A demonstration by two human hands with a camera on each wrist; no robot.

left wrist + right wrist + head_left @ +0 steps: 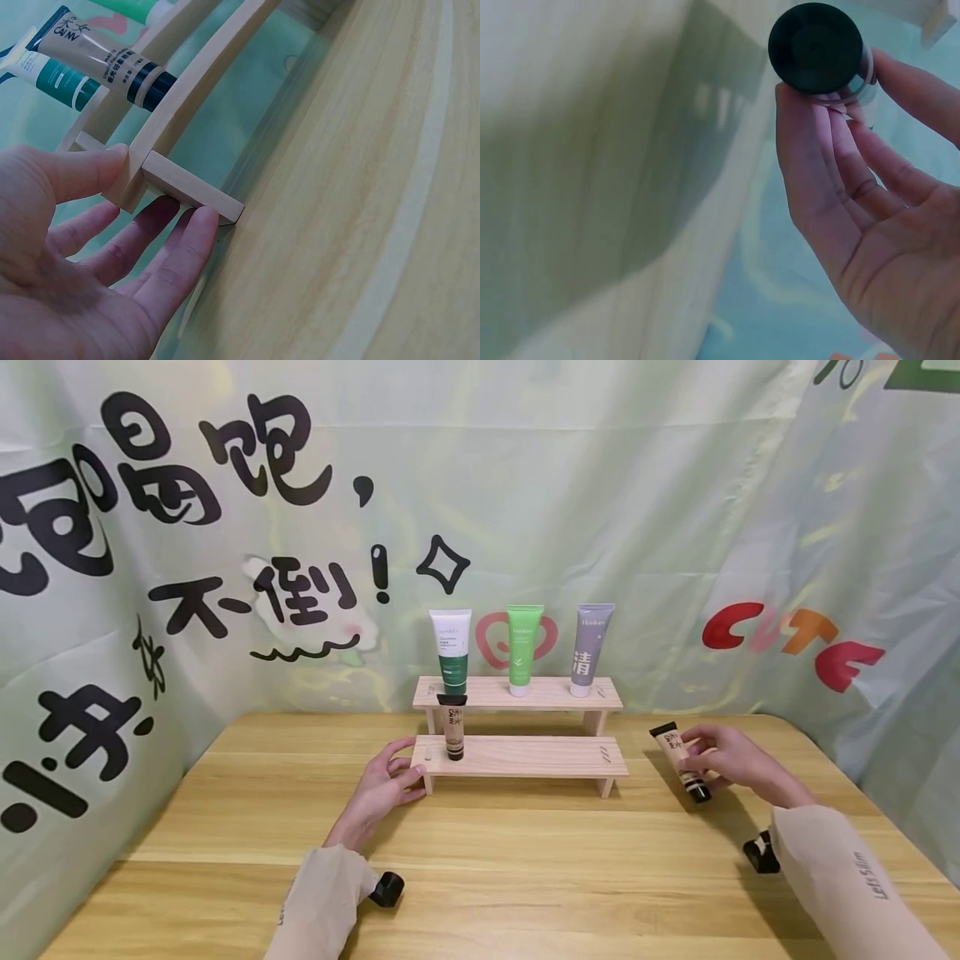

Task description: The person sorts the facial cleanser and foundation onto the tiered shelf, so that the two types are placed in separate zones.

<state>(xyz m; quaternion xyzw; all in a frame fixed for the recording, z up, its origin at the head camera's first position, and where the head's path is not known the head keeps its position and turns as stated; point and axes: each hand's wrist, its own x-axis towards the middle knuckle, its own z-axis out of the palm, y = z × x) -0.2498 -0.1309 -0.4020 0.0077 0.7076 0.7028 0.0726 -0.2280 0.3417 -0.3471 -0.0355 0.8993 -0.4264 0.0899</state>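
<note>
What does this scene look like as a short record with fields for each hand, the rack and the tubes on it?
Left hand: left hand open, fingers touching the left end of the wooden rack
Right hand: right hand holds a beige tube with a black cap, off the rack's right side
Lower step: one beige tube with black cap, standing cap down
Upper step: white-green tube, green tube, grey tube
Surface: wooden table

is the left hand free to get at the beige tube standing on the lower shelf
Probably yes: the left hand holds nothing, rests at the lower shelf's left end, and the beige tube stands just beside it with nothing between.
</note>
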